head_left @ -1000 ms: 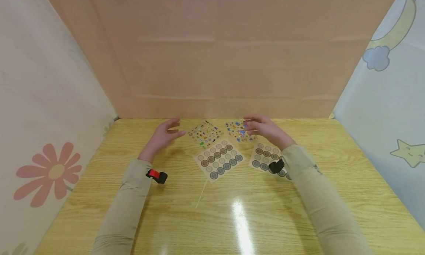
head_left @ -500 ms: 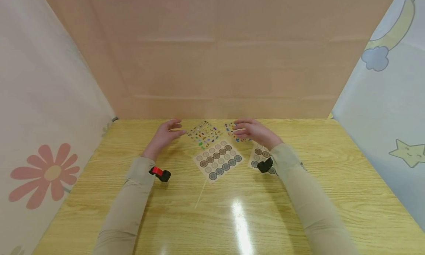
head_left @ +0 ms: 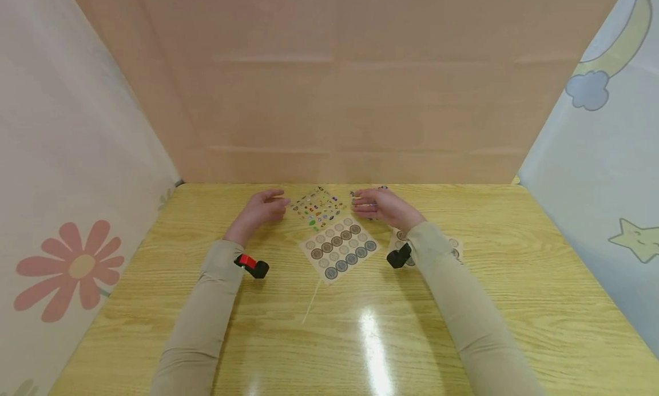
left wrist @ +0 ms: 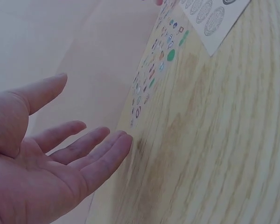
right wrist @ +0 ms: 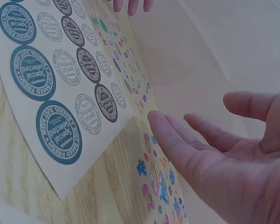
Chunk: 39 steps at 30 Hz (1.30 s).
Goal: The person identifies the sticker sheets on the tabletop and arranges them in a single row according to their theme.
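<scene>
My left hand [head_left: 261,210] is beside the left edge of a clear sheet of small colourful stickers [head_left: 320,207]. In the left wrist view its fingers are loosely extended, and the palm holds nothing. My right hand [head_left: 383,206] hovers over a second clear sheet with blue and pink cartoon stickers [right wrist: 161,186], hiding most of it in the head view. Its fingers are relaxed and apart from the thumb, as the right wrist view shows. Nearer to me lies a paper sheet of round seal stickers [head_left: 340,250], printed "Special Selected" in rows of teal, brown and pale circles.
Another sheet of round seal stickers [head_left: 455,244] is partly covered by my right forearm. A thin pale strip [head_left: 312,301] lies on the wooden table [head_left: 288,350]. A tan backdrop [head_left: 329,98] stands at the back, with patterned panels [head_left: 51,155] at the sides.
My right hand has moved left across the cartoon sticker sheet, uncovering the right end of the paper sheet. The left hand has shifted slightly, its fingers drawing closer together.
</scene>
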{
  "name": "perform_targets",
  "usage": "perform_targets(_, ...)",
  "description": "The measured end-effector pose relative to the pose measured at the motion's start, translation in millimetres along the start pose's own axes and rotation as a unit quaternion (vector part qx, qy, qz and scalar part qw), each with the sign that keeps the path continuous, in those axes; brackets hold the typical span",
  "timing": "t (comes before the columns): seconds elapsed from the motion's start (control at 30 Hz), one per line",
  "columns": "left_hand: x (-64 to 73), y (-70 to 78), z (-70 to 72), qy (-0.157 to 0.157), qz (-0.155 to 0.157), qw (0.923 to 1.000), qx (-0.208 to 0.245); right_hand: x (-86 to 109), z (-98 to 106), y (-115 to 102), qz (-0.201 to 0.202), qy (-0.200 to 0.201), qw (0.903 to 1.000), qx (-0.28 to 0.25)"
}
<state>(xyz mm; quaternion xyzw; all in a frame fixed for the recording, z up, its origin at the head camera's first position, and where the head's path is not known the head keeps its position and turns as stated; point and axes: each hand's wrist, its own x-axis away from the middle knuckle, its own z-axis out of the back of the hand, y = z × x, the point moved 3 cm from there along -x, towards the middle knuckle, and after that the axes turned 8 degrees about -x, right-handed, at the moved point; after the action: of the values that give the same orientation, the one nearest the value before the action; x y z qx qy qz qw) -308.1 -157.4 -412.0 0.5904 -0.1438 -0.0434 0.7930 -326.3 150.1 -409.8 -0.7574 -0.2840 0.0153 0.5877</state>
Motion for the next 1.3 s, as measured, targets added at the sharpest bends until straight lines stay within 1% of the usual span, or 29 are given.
perform_targets(0.1,-1.6,-2.9,1.1,0.008,0.013,0.9999,0.005,-3.2,-0.6,1.0,-0.004,0.01,0.9997,-0.021)
perform_targets(0.2,-3.2,-6.0,2.3,0.011,0.032,0.999,0.03,-5.4,-1.0,1.9,-0.011,0.016,0.999,-0.04)
perform_targets(0.37,-4.5,-8.9,3.1,-0.001,0.055,0.9956,0.076,-6.9,-2.2,4.2,-0.023,0.02,0.9977,-0.061)
perform_targets(0.47,-4.2,-9.7,3.7,-0.007,0.062,0.9934,0.096,-7.4,-2.6,5.3,-0.028,0.022,0.9971,-0.068)
perform_targets(0.63,-3.8,-10.5,3.0,-0.014,0.073,0.9909,0.112,-8.1,-2.4,6.5,-0.031,0.029,0.9963,-0.075)
perform_targets(0.77,-4.3,-10.5,1.3,-0.012,0.087,0.9866,0.138,-8.2,-2.9,7.5,-0.033,0.033,0.9958,-0.079)
perform_targets(0.9,-5.4,-9.1,-1.3,-0.011,0.091,0.983,0.159,-7.9,-2.9,7.9,-0.033,0.035,0.9954,-0.083)
perform_targets(1.03,-6.4,-8.1,-3.0,-0.009,0.091,0.9817,0.167,-6.8,-3.4,7.1,-0.032,0.036,0.9956,-0.081)
perform_targets(1.17,-7.6,-8.2,-3.7,0.0,0.093,0.9822,0.163,-5.0,-3.9,5.4,-0.027,0.038,0.9965,-0.07)
perform_targets(1.3,-8.1,-8.7,-4.8,0.008,0.095,0.9823,0.161,-4.8,-3.9,5.1,-0.023,0.042,0.9963,-0.071)
